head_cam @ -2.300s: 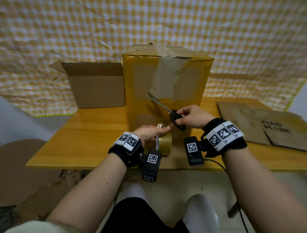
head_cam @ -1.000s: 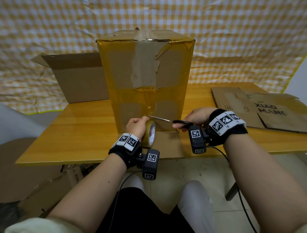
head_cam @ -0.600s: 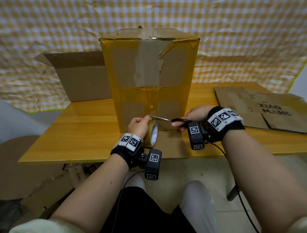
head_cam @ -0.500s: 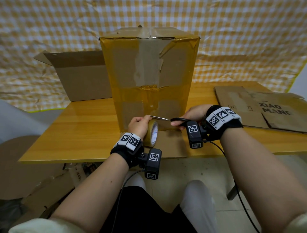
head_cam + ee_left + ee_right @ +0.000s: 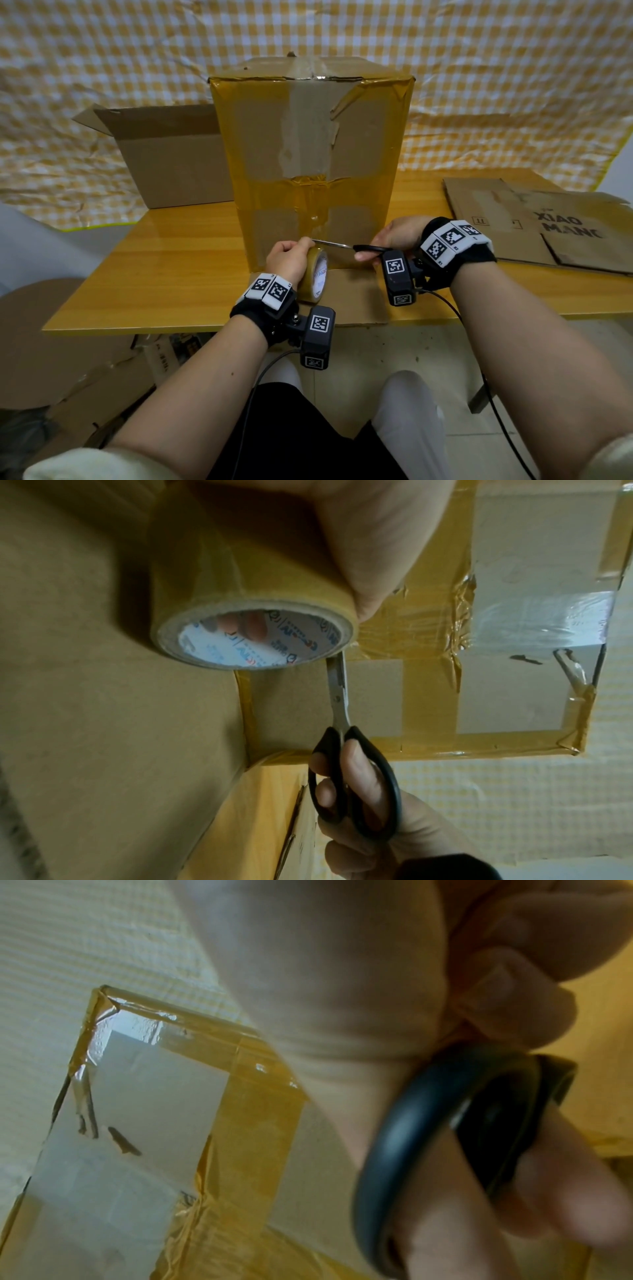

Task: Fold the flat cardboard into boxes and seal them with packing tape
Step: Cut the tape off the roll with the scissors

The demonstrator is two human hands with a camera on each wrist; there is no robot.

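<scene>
A: From the head view, where is everything?

B: The tall taped box (image 5: 310, 164) stands upright on the counter (image 5: 178, 270). The left hand (image 5: 289, 258) grips the tape roll (image 5: 313, 275) just in front of the box's lower face. The right hand (image 5: 399, 234) holds the scissors (image 5: 349, 246), whose blades reach across to the top of the roll.

A: What has changed?

B: A couple of seconds ago the scissors were angled up against the middle of the box face; now they lie nearly level at the roll, low down. I judge the strip is being cut free, which would finish this seam.

A: And the left wrist view?

B: The fingers (image 5: 346, 561) wrap over the roll (image 5: 253, 631) with fingertips inside the core. The scissor blades (image 5: 339, 693) look closed, their tip tucked behind the roll's rim. Whether the tape is already severed I cannot tell.

A: The right wrist view?

B: It is blurred, but fingers (image 5: 555, 1191) are threaded through the black handle loops (image 5: 404, 1137), gripping them. The box corner (image 5: 103, 993) rises behind.

A: What else is there?

B: An open box (image 5: 171, 154) stands behind on the left, and flat cardboard (image 5: 534, 222) lies on the right, not yet folded.
</scene>
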